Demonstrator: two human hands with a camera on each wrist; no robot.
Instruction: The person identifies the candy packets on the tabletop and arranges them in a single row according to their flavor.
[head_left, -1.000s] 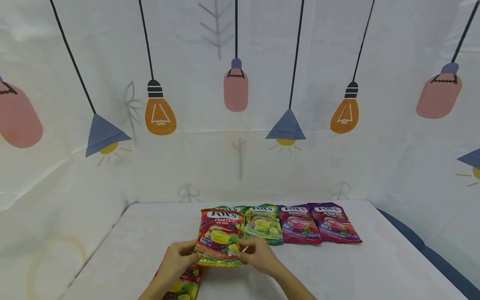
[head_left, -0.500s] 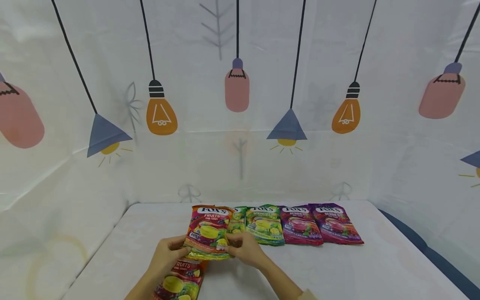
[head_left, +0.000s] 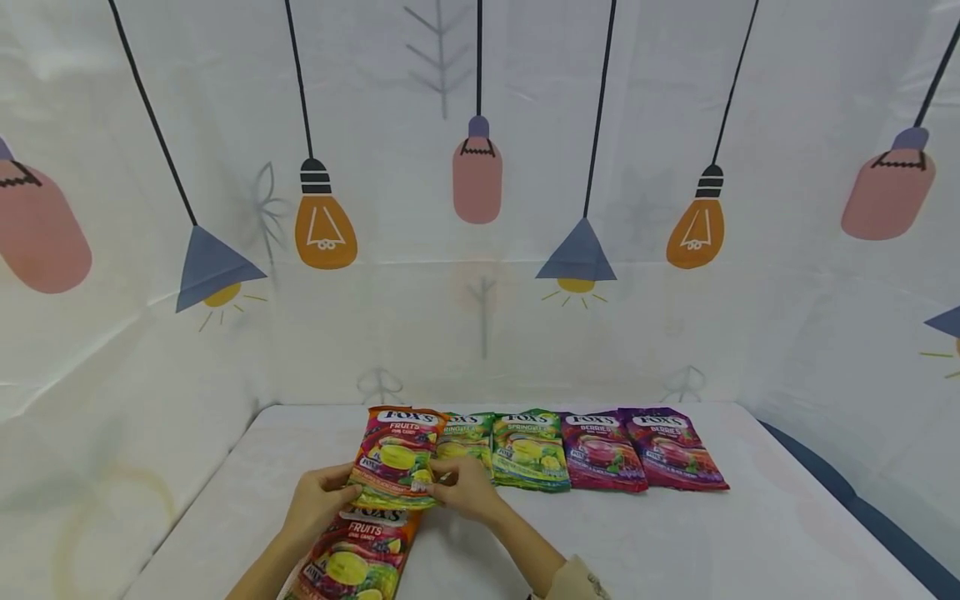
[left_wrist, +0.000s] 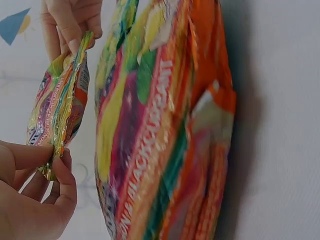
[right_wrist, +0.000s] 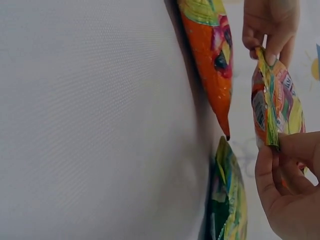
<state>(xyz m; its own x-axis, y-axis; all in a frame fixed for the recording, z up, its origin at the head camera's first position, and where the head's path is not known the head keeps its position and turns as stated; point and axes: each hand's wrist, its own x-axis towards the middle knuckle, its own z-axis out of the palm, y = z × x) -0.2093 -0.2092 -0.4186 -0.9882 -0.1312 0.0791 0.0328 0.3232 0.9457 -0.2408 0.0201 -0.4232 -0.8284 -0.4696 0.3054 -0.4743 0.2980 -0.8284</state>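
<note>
Both hands hold one orange-and-red bag of fruit candy [head_left: 397,457] by its lower corners, its printed front facing up. My left hand [head_left: 313,504] pinches the left corner; my right hand [head_left: 467,490] pinches the right one. In the left wrist view the thumb and fingers of the left hand [left_wrist: 40,190] close on the bag's crimped edge. The right wrist view has the right hand [right_wrist: 292,180] gripping the other end of that edge. A second fruit candy bag [head_left: 352,558] lies nearer, partly behind the left forearm.
To the right of the held bag, two green candy bags [head_left: 529,450] and two purple candy bags [head_left: 673,450] lie in a row along the back of the white table [head_left: 637,550]. A printed cloth wall [head_left: 420,325] rises behind them.
The held candy bag has moved left and slightly back with both hands, uncovering more of the left green bag and of the nearer fruit bag.
</note>
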